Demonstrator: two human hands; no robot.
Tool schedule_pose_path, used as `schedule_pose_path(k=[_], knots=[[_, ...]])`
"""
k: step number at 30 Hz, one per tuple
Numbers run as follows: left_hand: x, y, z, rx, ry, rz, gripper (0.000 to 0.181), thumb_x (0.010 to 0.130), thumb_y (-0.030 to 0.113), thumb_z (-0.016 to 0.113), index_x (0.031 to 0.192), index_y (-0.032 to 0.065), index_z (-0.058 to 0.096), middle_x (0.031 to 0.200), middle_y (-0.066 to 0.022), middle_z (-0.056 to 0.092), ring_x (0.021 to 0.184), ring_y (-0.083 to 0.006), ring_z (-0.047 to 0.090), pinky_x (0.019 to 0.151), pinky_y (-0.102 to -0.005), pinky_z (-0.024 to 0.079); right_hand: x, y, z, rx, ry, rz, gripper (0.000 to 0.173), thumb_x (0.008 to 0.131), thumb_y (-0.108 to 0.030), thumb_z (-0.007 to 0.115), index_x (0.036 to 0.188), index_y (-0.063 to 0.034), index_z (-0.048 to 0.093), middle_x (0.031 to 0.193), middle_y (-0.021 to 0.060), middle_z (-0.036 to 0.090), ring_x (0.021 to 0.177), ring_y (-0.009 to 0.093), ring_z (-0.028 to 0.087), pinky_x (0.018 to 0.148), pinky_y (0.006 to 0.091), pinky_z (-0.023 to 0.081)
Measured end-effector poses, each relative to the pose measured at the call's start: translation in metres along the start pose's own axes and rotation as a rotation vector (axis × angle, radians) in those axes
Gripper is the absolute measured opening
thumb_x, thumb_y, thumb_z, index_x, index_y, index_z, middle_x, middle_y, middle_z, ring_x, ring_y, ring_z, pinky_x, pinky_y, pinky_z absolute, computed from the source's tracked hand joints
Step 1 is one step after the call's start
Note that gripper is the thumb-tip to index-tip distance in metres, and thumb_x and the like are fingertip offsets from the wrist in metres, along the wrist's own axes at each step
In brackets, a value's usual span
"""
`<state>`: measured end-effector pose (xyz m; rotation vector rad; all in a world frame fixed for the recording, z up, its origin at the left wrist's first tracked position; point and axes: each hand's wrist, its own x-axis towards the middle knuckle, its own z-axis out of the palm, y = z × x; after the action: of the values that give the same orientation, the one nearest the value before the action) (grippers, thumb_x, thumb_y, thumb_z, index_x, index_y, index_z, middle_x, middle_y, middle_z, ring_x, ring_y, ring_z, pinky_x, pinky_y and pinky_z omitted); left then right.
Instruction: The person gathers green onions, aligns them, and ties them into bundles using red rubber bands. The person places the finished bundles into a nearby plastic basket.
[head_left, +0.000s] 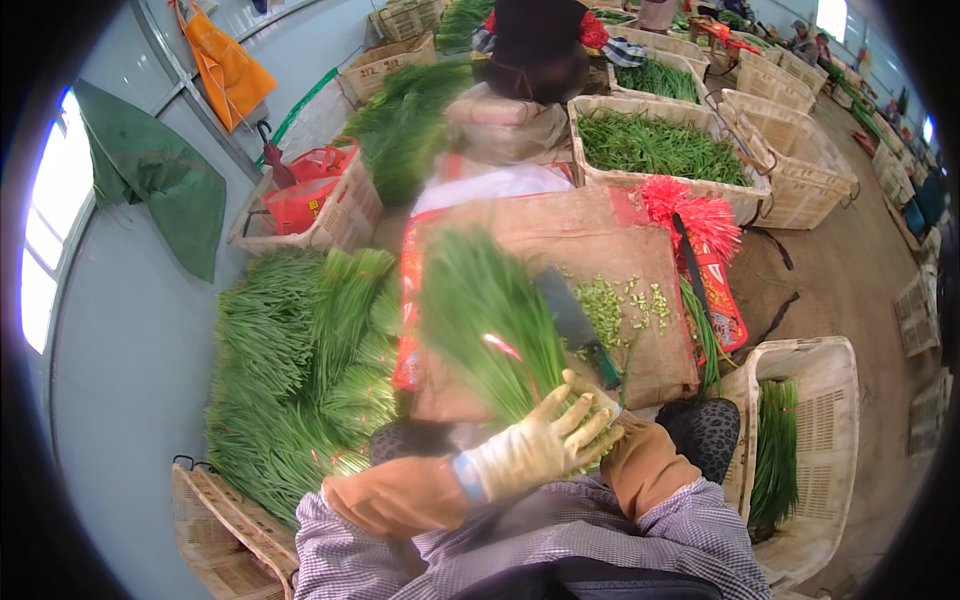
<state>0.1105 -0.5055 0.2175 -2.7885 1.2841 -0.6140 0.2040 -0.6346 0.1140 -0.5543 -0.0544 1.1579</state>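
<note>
A bundle of long green stalks, likely garlic scapes or chives (487, 307), tied with a red band, lies slantwise over a cloth-covered work surface (517, 217), its tips blurred. My left hand (544, 435), in a pale glove, lies across the bundle's lower end, fingers spread. Beside it my right hand (596, 397), also gloved, is at the same end, partly hidden; its grip cannot be made out. A cleaver with a green handle (562, 307) lies on the cloth right of the bundle, next to short cut stalk ends (604, 307).
Many green bundles (277, 337) are piled at left. A plastic crate (810, 442) holding a bundle stands at right. Ahead are a crate of loose green stalks (652, 146), a crate with red bags (360, 195) and a bent-over person (540, 52). A red tassel (686, 214) lies at the cloth's far right corner.
</note>
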Motion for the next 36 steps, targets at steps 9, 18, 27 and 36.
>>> schedule_pose_path(k=[9,18,27,36], knots=[[-0.111,-0.004,0.105,-1.901,0.478,-1.188,0.066,0.095,0.051,0.057,0.136,-0.0002,0.047,0.131,-0.0107,0.056,0.117,-0.0258,0.056,0.102,-0.0401,0.045,-0.012,-0.032,0.023,-0.387,-0.109,-0.176,0.072,0.082,-0.026,0.078,0.141,-0.0021,0.044,0.131,0.0129,0.058,0.115,0.026,0.059,0.101,0.0398,0.047],[-0.066,-0.029,0.128,-2.008,0.65,-0.968,0.073,0.092,0.063,0.052,0.142,0.0102,0.047,0.132,-0.0109,0.058,0.118,-0.0227,0.058,0.099,-0.0403,0.05,-0.001,-0.046,0.082,-0.848,-0.005,-0.599,0.071,0.081,-0.016,0.081,0.14,-0.0018,0.044,0.129,0.0067,0.056,0.121,0.018,0.051,0.105,0.0328,0.039],[-0.065,-0.041,0.112,-2.379,0.875,-1.068,0.028,0.099,0.026,0.058,0.114,0.0045,0.066,0.101,-0.0063,0.069,0.09,-0.0199,0.064,0.082,-0.035,0.053,-0.005,-0.074,0.002,-0.235,0.493,-0.707,0.036,0.09,-0.025,0.062,0.12,-0.005,0.06,0.115,0.0068,0.064,0.106,0.02,0.06,0.096,0.0354,0.048],[-0.103,-0.043,0.093,-1.656,0.126,-0.596,0.039,0.095,0.009,0.063,0.132,0.0014,0.059,0.128,-0.013,0.063,0.118,-0.0194,0.059,0.097,-0.0308,0.049,-0.024,-0.098,-0.033,-0.139,0.241,-0.821,0.038,0.092,-0.031,0.06,0.123,-0.0087,0.061,0.118,0.0035,0.065,0.105,0.019,0.063,0.092,0.0366,0.052]])
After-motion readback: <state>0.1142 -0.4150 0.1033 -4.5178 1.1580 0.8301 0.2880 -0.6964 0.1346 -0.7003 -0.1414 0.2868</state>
